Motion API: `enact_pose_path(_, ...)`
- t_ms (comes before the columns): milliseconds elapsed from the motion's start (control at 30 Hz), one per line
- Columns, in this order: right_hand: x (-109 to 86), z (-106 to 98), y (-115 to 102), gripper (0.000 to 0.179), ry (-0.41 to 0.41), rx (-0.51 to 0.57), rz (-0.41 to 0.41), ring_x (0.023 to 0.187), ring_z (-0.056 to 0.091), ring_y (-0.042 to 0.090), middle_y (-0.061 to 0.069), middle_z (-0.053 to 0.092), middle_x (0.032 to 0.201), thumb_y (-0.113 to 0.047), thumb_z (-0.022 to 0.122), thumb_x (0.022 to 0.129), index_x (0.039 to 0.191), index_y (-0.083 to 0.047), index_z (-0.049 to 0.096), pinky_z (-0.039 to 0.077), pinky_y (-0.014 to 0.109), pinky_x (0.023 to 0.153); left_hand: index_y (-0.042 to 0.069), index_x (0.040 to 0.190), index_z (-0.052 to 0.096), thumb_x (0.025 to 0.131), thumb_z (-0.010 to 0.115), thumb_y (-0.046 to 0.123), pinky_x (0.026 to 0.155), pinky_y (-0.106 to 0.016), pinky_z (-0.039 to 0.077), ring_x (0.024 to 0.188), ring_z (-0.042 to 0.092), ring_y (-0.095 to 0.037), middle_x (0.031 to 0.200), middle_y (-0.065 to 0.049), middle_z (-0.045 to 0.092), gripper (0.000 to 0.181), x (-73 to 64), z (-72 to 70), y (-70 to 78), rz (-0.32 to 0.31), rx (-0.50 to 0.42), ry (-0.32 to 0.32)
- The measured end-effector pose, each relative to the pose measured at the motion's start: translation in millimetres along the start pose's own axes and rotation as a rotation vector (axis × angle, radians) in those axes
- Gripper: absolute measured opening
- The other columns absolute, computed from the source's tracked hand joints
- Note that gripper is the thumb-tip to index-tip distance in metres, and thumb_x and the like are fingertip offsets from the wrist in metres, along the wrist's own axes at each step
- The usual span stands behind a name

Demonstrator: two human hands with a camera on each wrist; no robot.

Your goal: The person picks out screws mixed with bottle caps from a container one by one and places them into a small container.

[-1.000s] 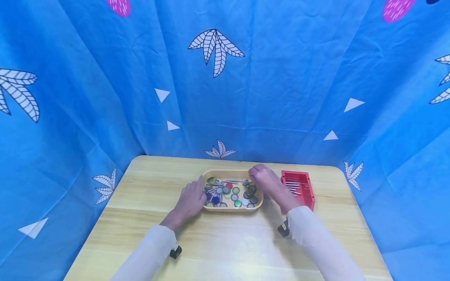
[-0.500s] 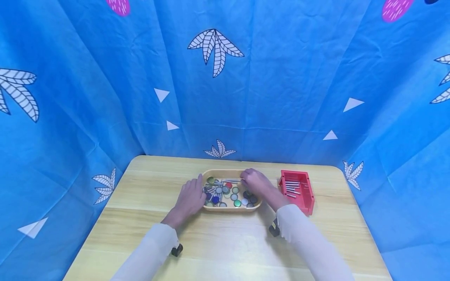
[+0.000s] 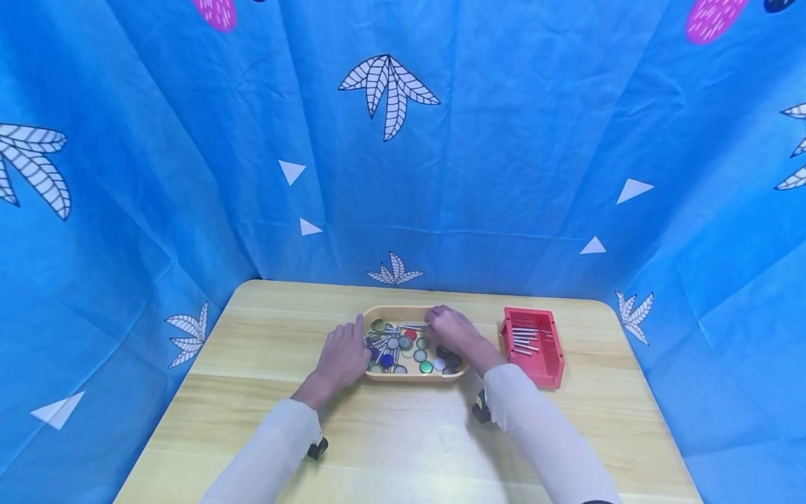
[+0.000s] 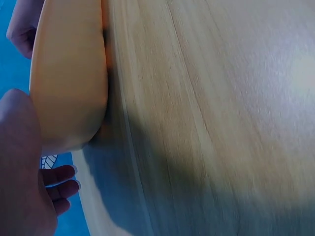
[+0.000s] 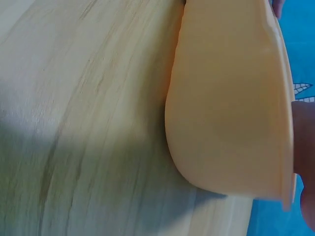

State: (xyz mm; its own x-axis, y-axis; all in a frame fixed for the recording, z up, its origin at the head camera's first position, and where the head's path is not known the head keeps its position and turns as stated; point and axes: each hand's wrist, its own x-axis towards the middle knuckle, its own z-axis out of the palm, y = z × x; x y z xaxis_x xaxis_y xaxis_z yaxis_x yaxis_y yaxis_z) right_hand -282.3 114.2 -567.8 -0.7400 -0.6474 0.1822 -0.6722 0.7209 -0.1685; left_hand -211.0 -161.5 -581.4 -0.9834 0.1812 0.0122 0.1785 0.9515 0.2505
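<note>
A beige oval tray (image 3: 415, 379) holds a mix of bottle caps, such as a green cap (image 3: 425, 367) and a red cap (image 3: 411, 334), and silver nails (image 3: 412, 326). My left hand (image 3: 343, 355) grips the tray's left end; in the left wrist view its thumb (image 4: 18, 115) lies over the rim while the other fingers (image 4: 61, 189) show below the end wall. My right hand (image 3: 455, 330) reaches in over the right part of the tray, fingers bent down at the right ends of the nails along the far wall. Its fingertips are hidden, so I cannot tell whether they pinch a nail.
Right of the tray stands a red open-topped bin (image 3: 543, 371) with several silver nails (image 3: 524, 341) inside. Both sit toward the back of a wooden table (image 3: 403, 448). A blue patterned curtain (image 3: 516, 175) hangs behind and at both sides.
My right hand has moved left along the tray's far side, from its right corner to the nails' right ends, uncovering more of the red bin. The left hand stays in place.
</note>
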Motion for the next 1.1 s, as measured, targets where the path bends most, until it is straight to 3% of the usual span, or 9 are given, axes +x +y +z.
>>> enact_pose_path(200, 3.7, 8.5, -0.7, 0.011, -0.012, -0.127, -0.039, 0.092, 0.07, 0.023, 0.009, 0.074, 0.102, -0.006, 0.067, 0.093, 0.101, -0.005, 0.074, 0.062, 0.033, 0.082, -0.007, 0.162, 0.021, 0.1, 0.046, 0.029, 0.119, -0.055, 0.039, 0.128, 0.052, -0.039, 0.142, -0.026, 0.055, 0.075, -0.7, -2.1, -0.8, 0.009, -0.003, -0.015)
enact_pose_path(433, 5.0, 13.1, -3.6, 0.011, 0.013, -0.171, -0.033, 0.091, 0.07, 0.022, 0.009, 0.073, 0.102, -0.001, 0.067, 0.091, 0.099, -0.005, 0.073, 0.061, 0.03, 0.078, -0.006, 0.163, 0.017, 0.1, 0.048, 0.027, 0.122, -0.054, 0.037, 0.133, 0.051, -0.039, 0.145, -0.027, 0.054, 0.078, 0.2, -1.6, -1.5, 0.006, -0.026, -0.031)
enact_pose_path(867, 3.8, 16.8, -6.2, 0.019, -0.097, -0.307, -0.053, 0.105, 0.068, 0.023, 0.01, 0.073, 0.111, -0.003, 0.073, 0.089, 0.108, -0.004, 0.074, 0.059, 0.031, 0.095, -0.007, 0.163, 0.015, 0.099, 0.05, 0.028, 0.121, -0.055, 0.037, 0.134, 0.051, -0.041, 0.146, -0.028, 0.054, 0.08, 1.2, -1.2, -1.0, 0.022, -0.018, -0.056)
enact_pose_path(1100, 5.1, 19.3, -5.3, 0.022, -0.125, -0.353, -0.064, 0.106, 0.067, 0.023, 0.01, 0.073, 0.112, -0.002, 0.071, 0.09, 0.112, -0.003, 0.072, 0.058, 0.032, 0.097, -0.006, 0.163, 0.015, 0.098, 0.051, 0.029, 0.122, -0.054, 0.036, 0.135, 0.05, -0.041, 0.145, -0.028, 0.054, 0.083, 2.2, -2.0, -0.7, 0.014, -0.03, -0.066)
